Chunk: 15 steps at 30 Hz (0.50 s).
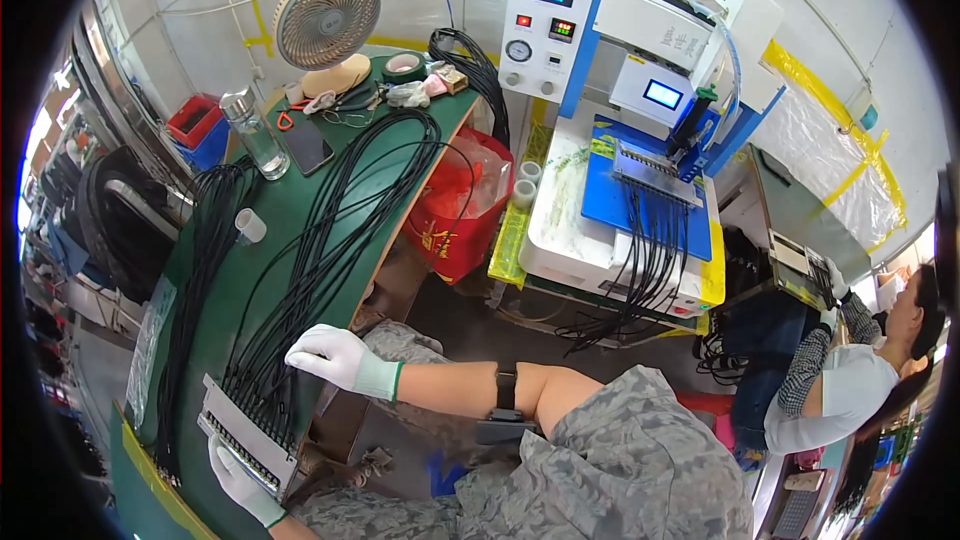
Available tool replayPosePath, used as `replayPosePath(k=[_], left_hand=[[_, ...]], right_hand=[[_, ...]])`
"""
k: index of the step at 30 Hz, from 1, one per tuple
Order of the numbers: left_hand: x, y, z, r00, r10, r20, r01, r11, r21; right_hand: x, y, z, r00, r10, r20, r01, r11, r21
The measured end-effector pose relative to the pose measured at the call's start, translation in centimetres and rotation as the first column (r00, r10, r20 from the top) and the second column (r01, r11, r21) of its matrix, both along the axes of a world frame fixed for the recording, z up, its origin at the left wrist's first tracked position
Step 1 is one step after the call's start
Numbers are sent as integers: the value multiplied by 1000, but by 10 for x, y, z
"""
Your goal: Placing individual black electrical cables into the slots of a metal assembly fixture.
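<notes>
A flat silver metal fixture (245,430) lies at the near end of a green table, with a row of black cable ends along it. My left hand (238,485), in a white glove, grips the fixture's outer edge. Black cables (310,230) fan out from the fixture across the tabletop. Beside them my gloved right hand (340,358) hovers with its fingers curled and pressed together. Whatever its fingertips may hold is too small to make out.
On the green table (290,275) stand a fan (325,20), a glass bottle (255,135), a phone (308,147) and a white cup (250,226). A red bag (455,210) hangs beside it. A bench machine (640,90) holds another cabled fixture (655,175). A co-worker (835,370) sits at right.
</notes>
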<state>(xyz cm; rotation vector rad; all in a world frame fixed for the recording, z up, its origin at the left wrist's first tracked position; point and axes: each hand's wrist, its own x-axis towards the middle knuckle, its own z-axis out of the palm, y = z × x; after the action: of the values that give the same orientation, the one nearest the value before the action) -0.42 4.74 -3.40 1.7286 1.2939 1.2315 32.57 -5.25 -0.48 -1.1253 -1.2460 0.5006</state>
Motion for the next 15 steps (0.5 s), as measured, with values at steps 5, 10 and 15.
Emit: replayPosePath(k=[5, 10, 15], left_hand=[[-11, -16, 17, 996, 53, 73, -51, 998, -27], [34, -28, 25, 988, 59, 143, -66, 997, 45], [21, -30, 24, 968, 213, -135, -177, 955, 240]], right_hand=[[-20, 9, 8, 997, 61, -40, -60, 998, 18], [-1, -15, 24, 1000, 17, 6, -16, 992, -125], [-9, -8, 5, 980, 102, -174, -120, 988, -96]])
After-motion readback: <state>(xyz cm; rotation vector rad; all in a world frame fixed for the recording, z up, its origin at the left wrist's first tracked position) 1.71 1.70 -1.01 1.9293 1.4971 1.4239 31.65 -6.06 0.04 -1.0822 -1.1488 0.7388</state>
